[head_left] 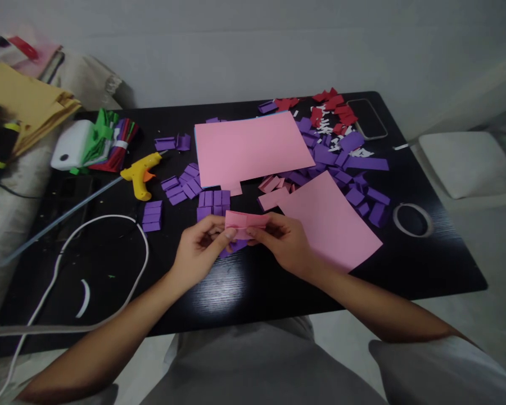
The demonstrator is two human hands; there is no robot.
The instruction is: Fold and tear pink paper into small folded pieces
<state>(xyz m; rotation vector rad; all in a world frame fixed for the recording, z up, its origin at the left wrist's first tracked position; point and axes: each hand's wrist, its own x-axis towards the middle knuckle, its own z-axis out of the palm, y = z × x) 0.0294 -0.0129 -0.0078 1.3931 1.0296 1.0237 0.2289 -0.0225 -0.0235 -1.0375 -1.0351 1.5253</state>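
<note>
A small folded pink paper piece (245,220) is held up between both hands over the black table. My left hand (200,247) pinches its left end, thumb in front. The right end is gripped by my right hand (287,241), whose thumb presses near the lower middle. Purple folded pieces (213,201) lie just behind my left hand, and another purple piece (233,247) shows beneath the hands. A large pink sheet (329,225) rests beside my right hand. Farther back lies another pink sheet (253,147), with a blue edge showing under it.
A yellow glue gun (141,175) and a looping white cable (59,264) are at the left. Purple pieces (354,169), red scraps (335,107), a phone-like outline (367,119) and a tape ring (413,219) lie at the right. The table's front edge (244,323) is near my body.
</note>
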